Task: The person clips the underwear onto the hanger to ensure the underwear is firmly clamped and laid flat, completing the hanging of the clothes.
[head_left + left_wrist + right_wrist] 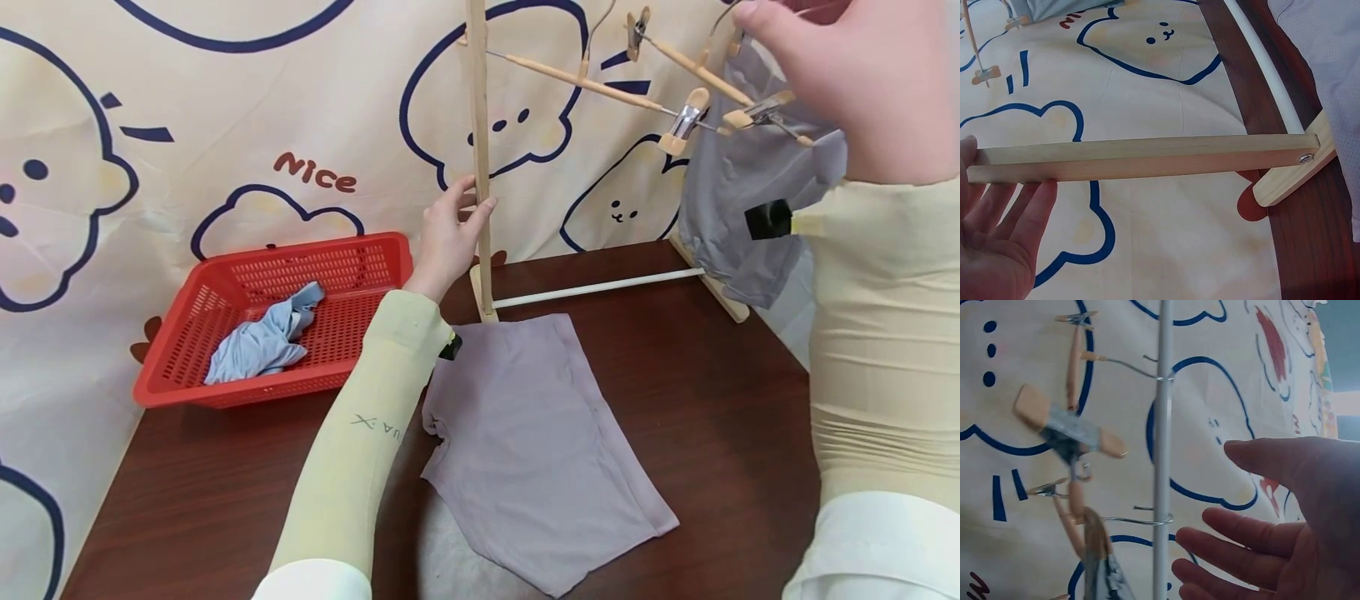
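My left hand (450, 237) grips the upright wooden post (482, 125) of a drying rack. In the left wrist view, its fingers pass behind the post and the thumb shows at the left edge. My right hand (1285, 531) is at the upper right, thumb and fingers spread, holding nothing. Beside it in the right wrist view runs the rack's white rod (1163, 444). Two wooden clip hangers hang from that rod, one hanger (585, 82) with a metal-and-wood clip (684, 123). A grey garment (720, 183) hangs at the rack's right end.
Mauve shorts (525, 442) lie flat on the dark wooden table (720, 400), in front of the rack's base. To the left stands a red basket (161, 375) with a crumpled light-blue cloth (258, 346) inside. A low white crossbar (600, 288) joins the rack's feet. Behind hangs a printed curtain (247, 108).
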